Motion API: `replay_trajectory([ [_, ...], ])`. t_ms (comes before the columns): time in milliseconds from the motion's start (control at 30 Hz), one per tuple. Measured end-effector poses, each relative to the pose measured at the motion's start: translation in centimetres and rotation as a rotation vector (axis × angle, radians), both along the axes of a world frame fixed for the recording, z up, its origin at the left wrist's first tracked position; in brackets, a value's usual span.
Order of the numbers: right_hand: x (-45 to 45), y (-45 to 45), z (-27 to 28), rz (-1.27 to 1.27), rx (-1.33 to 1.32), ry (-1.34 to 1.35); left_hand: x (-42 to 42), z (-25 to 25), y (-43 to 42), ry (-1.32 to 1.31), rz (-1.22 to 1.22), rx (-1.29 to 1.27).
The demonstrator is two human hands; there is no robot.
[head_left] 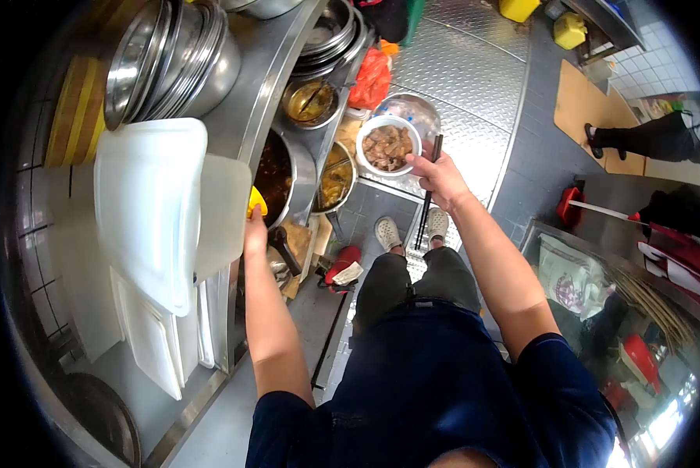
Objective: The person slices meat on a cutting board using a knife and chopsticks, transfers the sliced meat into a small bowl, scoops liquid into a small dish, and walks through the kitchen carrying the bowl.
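Note:
My right hand (442, 178) is closed on the rim of a white bowl (363, 161) and also grips a pair of black chopsticks (426, 209). Chunks of brown cooked meat (387, 147) fill the bowl. At the edge of the shelf, my left hand (255, 231) is closed on a small yellow object (257, 203), whose kind I cannot make out. Just beyond that hand stands a large metal pot (303, 183) of dark broth. Near the bowl is a pot of yellowish food (336, 178) with a utensil in it.
White plastic lids (151, 210) stand on the left below stacked steel bowls (174, 58). A smaller pot (311, 101), more steel bowls (326, 35) and a red plastic bag (371, 79) line the counter. Another person's legs (646, 136) show at the right. Red-handled items lie on the floor.

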State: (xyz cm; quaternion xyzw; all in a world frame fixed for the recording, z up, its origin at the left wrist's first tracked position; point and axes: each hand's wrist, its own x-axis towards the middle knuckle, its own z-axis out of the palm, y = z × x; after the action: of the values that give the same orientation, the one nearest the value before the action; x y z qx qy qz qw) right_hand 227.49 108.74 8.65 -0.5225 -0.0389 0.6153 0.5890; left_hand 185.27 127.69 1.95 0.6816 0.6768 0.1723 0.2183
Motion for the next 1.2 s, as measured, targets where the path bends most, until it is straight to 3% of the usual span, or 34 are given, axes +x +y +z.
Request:
replay_trajectory([
  [33, 0.0, 0.0, 0.4, -0.011, 0.003, 0.002, 0.2, 0.2, 0.0, -0.004, 0.042, -0.013],
  [100, 0.2, -0.1, 0.4, 0.006, 0.016, 0.015, 1.1, 1.8, -1.4, 0.368, -0.088, 0.058],
  [200, 0.0, -0.3, 1.2, -0.020, 0.011, -0.021, -1.1, -1.0, 0.4, -0.020, 0.171, -0.167],
  [300, 0.1, -0.5, 1.5, -0.010, 0.052, -0.006, -1.4, -1.9, -0.3, 0.018, -0.065, 0.130],
  [433, -0.1, -0.9, 1.2, -0.022, 0.039, -0.040, -0.4, -0.2, -0.9, 0.294, -0.055, 0.136],
  [467, -0.1, -1.0, 1.3, -0.023, 0.045, -0.040, 0.2, 0.8, -1.3, 0.149, -0.112, 0.201],
  [567, -0.2, -1.3, 0.7, -0.050, 0.046, -0.049, -2.9, -3.7, 0.4, 0.097, 0.032, 0.167],
  [600, -0.2, -1.3, 0.5, -0.054, 0.047, -0.051, -1.8, -2.1, -0.2, 0.217, -0.052, 0.139],
  [733, -0.4, -1.5, 3.2, -0.067, 0.054, -0.086, -2.8, -3.7, 0.5, 0.075, -0.047, 0.221],
  [767, -0.5, -1.5, 2.9, -0.071, 0.049, -0.085, -4.5, -5.8, 1.4, 0.206, -0.109, 0.054],
  [833, -0.5, -1.5, 2.3, -0.078, 0.039, -0.087, -2.2, -2.7, -0.2, 0.129, -0.060, 0.083],
  [867, -0.4, -1.7, 2.4, -0.063, 0.030, -0.081, -3.5, -3.7, 0.7, 0.093, -0.058, 0.087],
  [967, -0.1, -2.0, 1.1, -0.088, 0.076, -0.038, -1.6, -2.7, -0.1, -0.628, 0.399, -0.232],
  [1100, 0.0, -2.2, 2.7, -0.116, 0.068, -0.039, 0.3, -0.1, -1.7, -0.787, 0.503, -0.232],
  [1200, -0.2, -2.1, 2.7, -0.141, 0.039, -0.072, -3.3, -6.7, -1.3, -1.128, 0.477, -0.217],
])
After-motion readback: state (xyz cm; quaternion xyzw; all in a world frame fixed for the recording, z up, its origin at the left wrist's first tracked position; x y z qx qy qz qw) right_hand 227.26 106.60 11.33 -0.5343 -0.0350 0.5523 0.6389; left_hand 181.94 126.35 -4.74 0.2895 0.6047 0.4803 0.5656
